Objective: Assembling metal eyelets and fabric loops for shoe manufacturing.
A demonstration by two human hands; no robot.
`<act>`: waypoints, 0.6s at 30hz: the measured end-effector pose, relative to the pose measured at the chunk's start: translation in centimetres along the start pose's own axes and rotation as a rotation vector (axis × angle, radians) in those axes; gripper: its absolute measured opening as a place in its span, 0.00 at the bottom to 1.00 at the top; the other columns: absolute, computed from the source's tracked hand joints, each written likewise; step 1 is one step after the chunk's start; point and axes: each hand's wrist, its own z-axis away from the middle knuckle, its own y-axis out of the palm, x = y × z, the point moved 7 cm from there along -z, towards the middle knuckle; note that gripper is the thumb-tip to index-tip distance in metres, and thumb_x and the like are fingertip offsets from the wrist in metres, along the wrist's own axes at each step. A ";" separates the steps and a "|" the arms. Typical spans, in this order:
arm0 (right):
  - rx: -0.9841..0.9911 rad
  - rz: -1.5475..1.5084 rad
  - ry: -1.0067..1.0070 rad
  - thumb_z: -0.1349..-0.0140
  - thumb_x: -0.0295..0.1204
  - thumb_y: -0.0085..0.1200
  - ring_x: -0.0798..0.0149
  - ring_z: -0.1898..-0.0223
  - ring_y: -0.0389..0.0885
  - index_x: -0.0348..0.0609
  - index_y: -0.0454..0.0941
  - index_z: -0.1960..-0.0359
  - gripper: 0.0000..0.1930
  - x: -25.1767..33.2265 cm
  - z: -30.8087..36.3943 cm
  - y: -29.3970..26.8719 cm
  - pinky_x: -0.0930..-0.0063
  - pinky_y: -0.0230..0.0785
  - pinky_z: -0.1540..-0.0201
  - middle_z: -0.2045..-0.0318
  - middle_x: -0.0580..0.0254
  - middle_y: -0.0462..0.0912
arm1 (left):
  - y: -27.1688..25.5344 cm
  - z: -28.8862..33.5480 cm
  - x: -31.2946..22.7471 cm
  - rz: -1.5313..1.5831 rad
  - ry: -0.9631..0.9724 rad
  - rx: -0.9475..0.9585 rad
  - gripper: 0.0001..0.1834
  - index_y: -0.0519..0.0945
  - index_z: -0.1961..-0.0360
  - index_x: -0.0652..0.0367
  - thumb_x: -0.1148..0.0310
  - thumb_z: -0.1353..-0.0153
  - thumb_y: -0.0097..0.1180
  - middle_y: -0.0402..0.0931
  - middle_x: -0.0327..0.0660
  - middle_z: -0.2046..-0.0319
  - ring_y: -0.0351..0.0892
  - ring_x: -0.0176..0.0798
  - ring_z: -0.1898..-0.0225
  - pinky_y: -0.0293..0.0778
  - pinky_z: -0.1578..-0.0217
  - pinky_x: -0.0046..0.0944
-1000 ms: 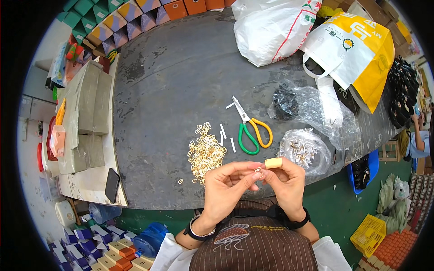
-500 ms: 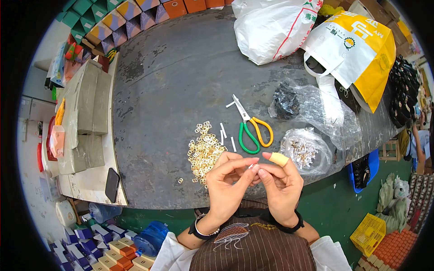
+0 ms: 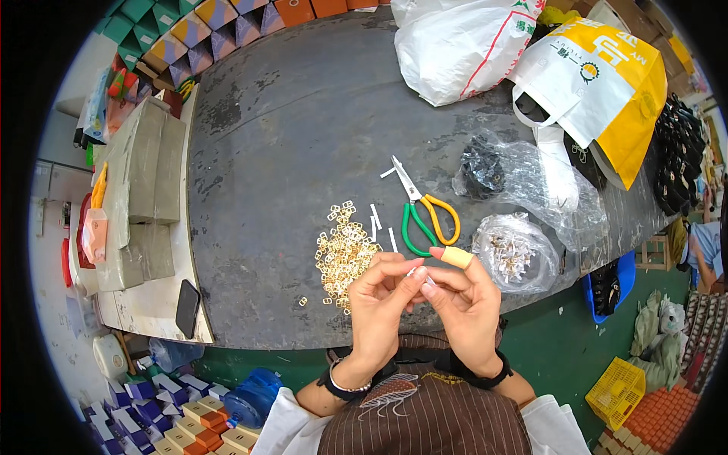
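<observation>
Close together at the table's near edge, my left hand (image 3: 384,297) and my right hand (image 3: 459,298) pinch a tiny white piece (image 3: 429,280) between thumbs and fingertips. The fingers hide most of it, so its kind cannot be made out. A yellow wrap covers my right index finger. Just beyond my left hand lies a pile of small gold-coloured buckles (image 3: 343,254). Several short white strips (image 3: 374,217) lie beside the pile. Scissors (image 3: 417,205) with one green and one yellow handle rest beyond my hands. A clear plastic bag (image 3: 514,254) of small white-and-gold pieces sits right of them.
A clear plastic wrapper (image 3: 550,178) with something black lies farther right. White bag (image 3: 462,53) and yellow-and-white bag (image 3: 599,91) stand at the far right. Left are grey wrapped blocks (image 3: 144,193) and a phone (image 3: 187,309). Colourful boxes (image 3: 208,30) line the far edge.
My right hand has shifted slightly left and its wrapped index finger now points more to the left. Both hands keep pinching the small white piece, which shows a little more.
</observation>
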 end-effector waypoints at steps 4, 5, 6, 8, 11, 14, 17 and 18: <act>-0.024 -0.056 0.036 0.38 0.17 0.50 0.68 0.64 0.81 0.29 0.65 0.47 0.17 0.1 -0.3 -0.4 0.78 0.76 0.60 0.61 0.49 0.81 | 0.4 0.4 -0.7 -0.062 0.088 0.041 0.08 0.82 0.61 0.63 0.76 0.42 0.59 0.69 0.36 0.64 0.69 0.23 0.74 0.65 0.76 0.22; -0.023 -0.037 0.039 0.38 0.17 0.50 0.69 0.64 0.81 0.29 0.65 0.47 0.17 0.1 -0.4 -0.6 0.79 0.76 0.60 0.61 0.49 0.81 | 0.6 0.4 -0.9 -0.090 0.120 0.064 0.09 0.82 0.60 0.63 0.76 0.42 0.59 0.69 0.37 0.64 0.68 0.23 0.74 0.65 0.76 0.22; -0.022 -0.018 0.042 0.38 0.17 0.50 0.69 0.64 0.81 0.29 0.64 0.47 0.18 0.2 -0.5 -0.8 0.79 0.76 0.61 0.62 0.49 0.81 | 0.5 0.4 -0.9 -0.083 0.134 0.085 0.09 0.81 0.59 0.64 0.75 0.42 0.58 0.69 0.37 0.64 0.69 0.23 0.74 0.65 0.77 0.22; -0.016 0.020 0.046 0.39 0.17 0.50 0.69 0.65 0.82 0.29 0.64 0.47 0.18 0.3 -0.6 -1.0 0.79 0.76 0.61 0.62 0.50 0.81 | 0.0 0.3 -0.9 -0.071 0.160 0.131 0.11 0.80 0.57 0.66 0.74 0.41 0.57 0.70 0.39 0.64 0.70 0.24 0.73 0.64 0.78 0.23; -0.001 0.070 0.051 0.39 0.17 0.49 0.68 0.66 0.82 0.29 0.63 0.46 0.19 0.6 -0.7 -1.0 0.78 0.76 0.61 0.63 0.50 0.82 | -0.8 -0.2 -0.4 -0.105 0.035 0.102 0.10 0.80 0.59 0.67 0.73 0.40 0.56 0.70 0.39 0.63 0.69 0.25 0.74 0.64 0.78 0.23; 0.011 0.116 0.060 0.39 0.17 0.50 0.68 0.67 0.82 0.29 0.62 0.46 0.20 0.7 -0.6 -0.8 0.77 0.76 0.62 0.63 0.49 0.82 | -0.7 -0.2 -0.8 -0.287 0.048 0.090 0.09 0.82 0.61 0.67 0.74 0.41 0.57 0.71 0.39 0.64 0.69 0.25 0.75 0.65 0.78 0.24; 0.019 0.186 0.047 0.40 0.16 0.50 0.68 0.66 0.82 0.28 0.63 0.47 0.19 0.8 -0.6 -0.7 0.77 0.77 0.62 0.64 0.49 0.82 | -0.5 -0.2 -1.4 -0.357 0.137 0.093 0.07 0.84 0.63 0.61 0.75 0.44 0.61 0.71 0.36 0.67 0.70 0.24 0.72 0.66 0.76 0.23; 0.019 0.212 0.026 0.41 0.16 0.50 0.67 0.65 0.83 0.28 0.63 0.48 0.19 0.9 -0.6 -0.7 0.76 0.77 0.62 0.63 0.48 0.82 | -0.4 -0.2 -1.5 -0.372 0.153 0.097 0.08 0.84 0.63 0.61 0.75 0.44 0.61 0.71 0.36 0.67 0.70 0.24 0.71 0.67 0.75 0.23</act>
